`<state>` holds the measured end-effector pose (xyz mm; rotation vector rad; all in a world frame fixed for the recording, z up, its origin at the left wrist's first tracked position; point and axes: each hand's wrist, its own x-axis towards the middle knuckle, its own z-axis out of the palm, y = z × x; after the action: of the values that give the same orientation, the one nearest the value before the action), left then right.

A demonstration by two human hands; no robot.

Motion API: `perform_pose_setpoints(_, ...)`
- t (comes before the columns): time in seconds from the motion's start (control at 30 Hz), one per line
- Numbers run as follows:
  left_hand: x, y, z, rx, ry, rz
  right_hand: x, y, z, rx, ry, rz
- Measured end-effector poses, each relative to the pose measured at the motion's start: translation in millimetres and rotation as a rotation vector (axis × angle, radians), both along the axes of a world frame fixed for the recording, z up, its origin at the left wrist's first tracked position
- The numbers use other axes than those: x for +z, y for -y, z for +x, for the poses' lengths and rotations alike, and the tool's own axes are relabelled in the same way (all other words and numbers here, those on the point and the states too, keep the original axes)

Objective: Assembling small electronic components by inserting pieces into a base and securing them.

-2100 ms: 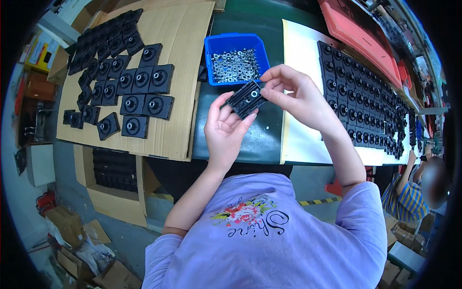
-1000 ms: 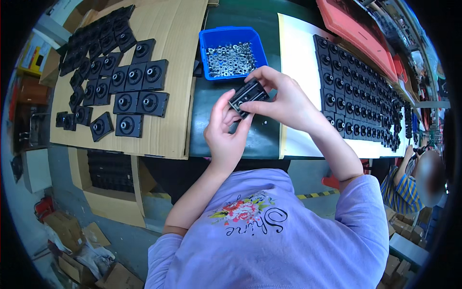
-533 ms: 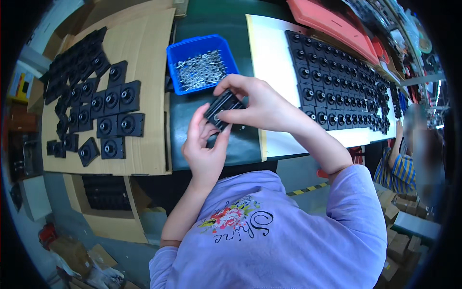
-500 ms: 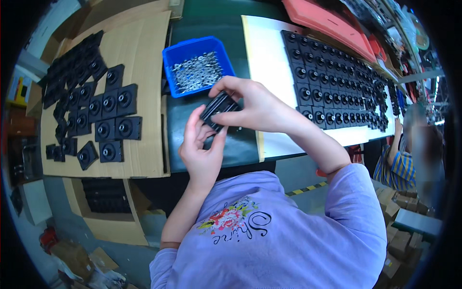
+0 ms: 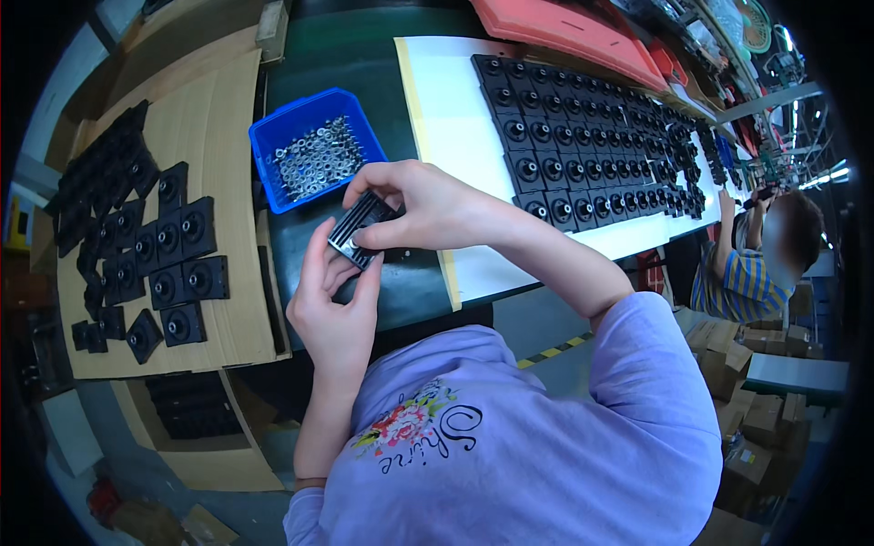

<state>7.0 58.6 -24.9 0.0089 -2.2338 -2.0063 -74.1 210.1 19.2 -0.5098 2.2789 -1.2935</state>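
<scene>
My left hand (image 5: 335,314) and my right hand (image 5: 423,205) both grip a small black ribbed part (image 5: 360,229) just in front of a blue bin (image 5: 261,173). The fingers of my left hand hold it from below and the side. My right thumb presses on its grooved face, with the other right fingers curled over the far edge. Light glints off the ribs; its underside is hidden by my fingers. Inside the bin lies a heap of small silver nuts (image 5: 319,159).
Black square parts with round centres (image 5: 167,238) lie on a cardboard sheet (image 5: 232,118) at left. Rows of similar parts (image 5: 564,136) cover a white sheet (image 5: 437,109) at right, near a red tray (image 5: 583,41). A person in a striped shirt (image 5: 737,282) works at far right.
The whole view has swung, so bench and hands appear further left and slightly lower. The ribbed part has tilted in my fingers, its grooves now catching light. Both hands keep their hold.
</scene>
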Motion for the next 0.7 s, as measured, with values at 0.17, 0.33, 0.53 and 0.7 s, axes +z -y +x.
perform_pose_setpoints(0.17,1,2,-5,0.022,-0.081,-0.215,-5,-3,0,0.022,0.089,-0.111)
perform_pose_setpoints(0.33,8,6,-7,0.005,-0.109,-0.251,-8,-7,-2,0.022,0.176,-0.271)
perform_pose_setpoints(0.53,7,14,-7,-0.074,-0.01,-0.112,9,-6,-2,0.005,0.305,-0.155)
perform_pose_setpoints(0.7,10,13,-6,-0.074,-0.022,-0.169,-11,-7,0,0.044,0.163,-0.241)
